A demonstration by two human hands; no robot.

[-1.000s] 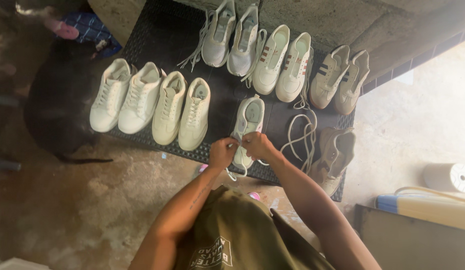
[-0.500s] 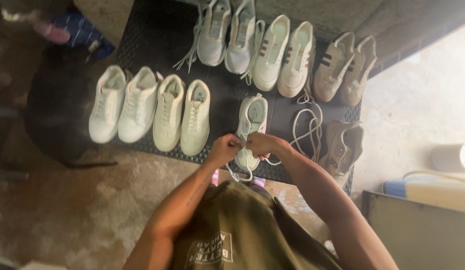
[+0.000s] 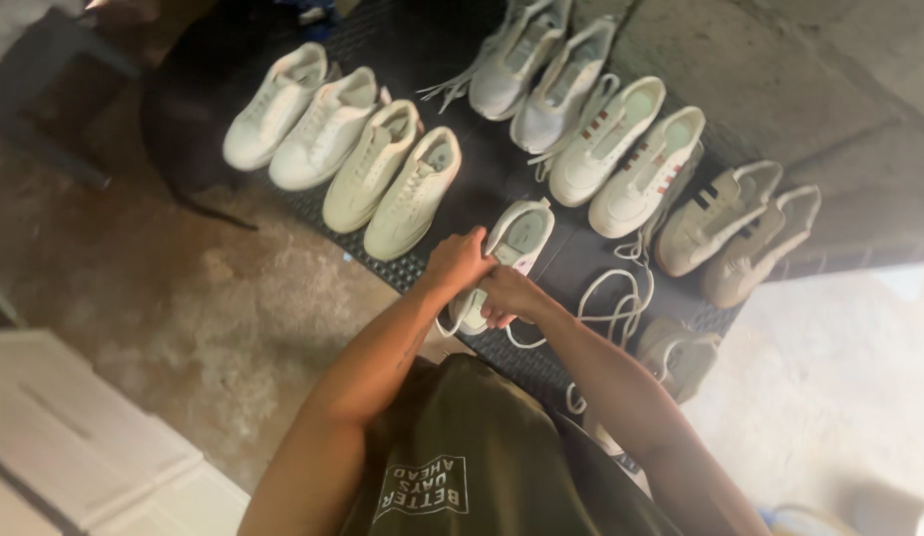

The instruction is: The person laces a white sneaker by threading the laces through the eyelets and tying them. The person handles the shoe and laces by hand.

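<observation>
Left hand [image 3: 460, 260] and right hand [image 3: 503, 294] fingers closed on white shoe [image 3: 506, 253] at frame centre, on black mat [image 3: 482, 179]. Lacing looked partway; loose laces [image 3: 613, 303] lay right of it. Other pairs stood in rows, upper frame.

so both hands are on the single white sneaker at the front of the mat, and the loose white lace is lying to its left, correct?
Not quite. In the head view both hands, left hand and right hand, are on the single white sneaker at the front of the black mat, but the loose white lace lies to its right, not its left.
</observation>
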